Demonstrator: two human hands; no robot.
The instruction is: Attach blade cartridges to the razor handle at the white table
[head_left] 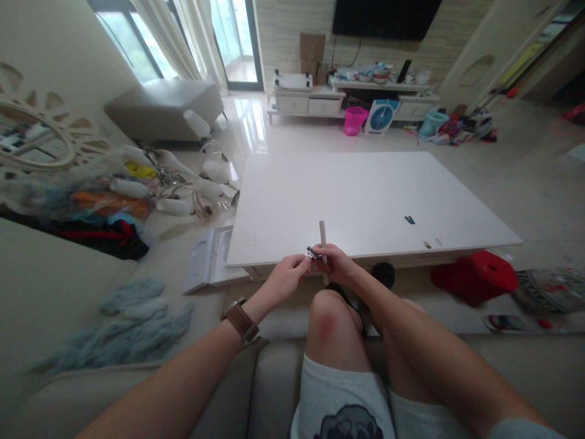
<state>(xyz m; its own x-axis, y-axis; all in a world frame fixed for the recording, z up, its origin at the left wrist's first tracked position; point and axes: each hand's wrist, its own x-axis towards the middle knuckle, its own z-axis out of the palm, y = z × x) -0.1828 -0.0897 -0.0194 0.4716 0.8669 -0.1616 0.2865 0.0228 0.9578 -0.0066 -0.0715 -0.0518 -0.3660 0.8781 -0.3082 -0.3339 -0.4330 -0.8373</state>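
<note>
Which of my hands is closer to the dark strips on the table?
Right. Your right hand is left of the dark strips, by the near edge of the table; your left hand is farther left.

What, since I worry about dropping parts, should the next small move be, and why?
Perhaps shift the left hand and right hand slightly forward over the white table: the small dark piece between them appears beside the table's near edge, where it could fall.
</note>
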